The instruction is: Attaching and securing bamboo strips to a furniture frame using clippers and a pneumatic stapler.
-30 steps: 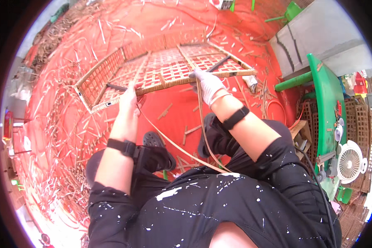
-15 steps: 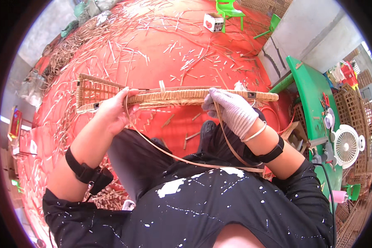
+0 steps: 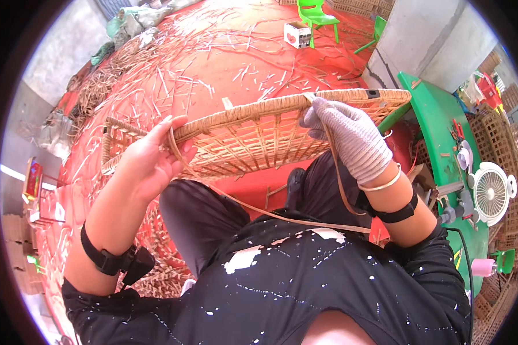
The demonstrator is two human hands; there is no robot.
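Note:
A tan woven basket piece [image 3: 253,144] with an open lattice and a strip-wrapped rim lies tilted across my lap, in front of my knees. My bare left hand [image 3: 155,155] grips its rim left of the middle, with part of a flat weaving strip [image 3: 242,202] running over the fingers. At the right part of the rim, my right hand [image 3: 348,138], in a pale knitted glove, is closed in a pinch on the strip. From both hands the strip hangs in loops toward my waist. The fingertips of the gloved hand are partly hidden against the rim.
Cut strips and scraps litter the red floor, heaped at the left. A green table [image 3: 437,132] with tools and a white fan [image 3: 490,194] stands at the right. Farther off are a green chair [image 3: 316,17] and a small box [image 3: 297,35]. Woven baskets [image 3: 492,144] are stacked beyond the table.
The basket piece has tipped so its lattice face now shows, and its right end has risen. My gloved right hand has moved right and slightly up; my left hand still grips the rim.

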